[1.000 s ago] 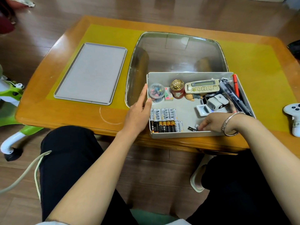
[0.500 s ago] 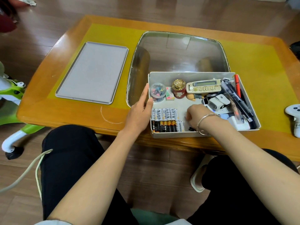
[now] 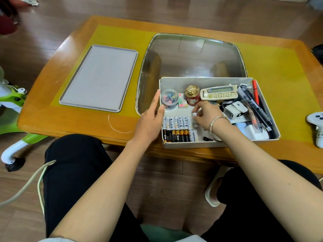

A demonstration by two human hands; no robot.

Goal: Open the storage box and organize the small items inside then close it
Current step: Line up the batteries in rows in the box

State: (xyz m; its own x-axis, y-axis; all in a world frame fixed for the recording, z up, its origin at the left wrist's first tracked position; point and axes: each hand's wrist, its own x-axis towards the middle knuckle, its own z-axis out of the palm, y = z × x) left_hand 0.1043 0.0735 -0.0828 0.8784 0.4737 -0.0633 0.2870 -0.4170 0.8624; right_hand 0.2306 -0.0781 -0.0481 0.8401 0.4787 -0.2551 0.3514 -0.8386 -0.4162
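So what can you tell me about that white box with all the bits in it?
The box is a shallow, open, rectangular tray of white plastic, as it looks, flat on the table's near edge, partly over its glass panel. Batteries lie in rows at its near left. The left hand rests against its left wall; the right hand reaches inside, pinching a battery. Its lid lies apart, to the left.

A wooden table [image 3: 52, 119] stood on a wood floor; a white game controller [image 3: 317, 123] lay at its right edge.
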